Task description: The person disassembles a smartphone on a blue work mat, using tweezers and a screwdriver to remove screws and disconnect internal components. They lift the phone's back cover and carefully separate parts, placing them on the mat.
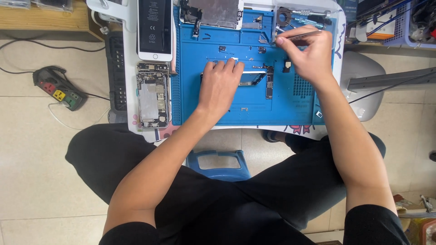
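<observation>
My left hand [221, 85] lies flat on an opened phone frame [253, 77] in the middle of the blue repair mat [213, 111], pressing it down. A dark circuit board [269, 83] sits at the frame's right end. My right hand [305, 53] is raised over the mat's far right part and pinches metal tweezers [303, 35], whose tip points left toward a small part [263, 39] near the mat's upper edge. Several tiny screws and parts are scattered on the mat between both hands.
Left of the mat lie a phone with its battery showing [154, 28] and a stripped phone body [153, 94]. A metal shield plate [213, 11] rests at the top. A power strip [59, 88] lies on the floor at left. A blue stool [219, 164] is under me.
</observation>
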